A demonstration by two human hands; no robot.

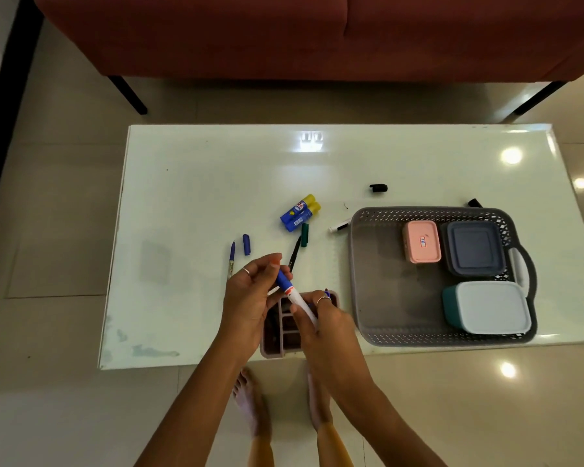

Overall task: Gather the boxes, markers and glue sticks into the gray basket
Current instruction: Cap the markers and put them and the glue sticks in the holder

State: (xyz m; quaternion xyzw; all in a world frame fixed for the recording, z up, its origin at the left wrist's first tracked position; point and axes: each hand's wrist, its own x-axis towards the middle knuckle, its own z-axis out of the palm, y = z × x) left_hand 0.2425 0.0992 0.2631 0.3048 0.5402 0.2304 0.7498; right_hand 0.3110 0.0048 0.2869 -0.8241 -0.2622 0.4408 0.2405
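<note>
My right hand (324, 318) grips the white barrel of a marker (292, 293), and my left hand (253, 294) pinches its blue cap end. The gray basket (385, 291) on the right holds a pink box (421, 242), a dark blue box (474, 247) and a teal box with a white lid (488, 306). Two blue and yellow glue sticks (300, 213) lie mid-table. Loose around them are a purple pen (231, 259), a blue cap (246, 244), a green cap (304, 234), a black pen (294, 254) and a white marker (339, 226) against the basket's rim.
A mauve compartment organizer (277, 335) sits at the table's near edge beneath my hands. A black cap (379, 188) and another black piece (474, 203) lie behind the basket. A red sofa (317, 35) stands beyond the white table (216, 163). My bare feet show below.
</note>
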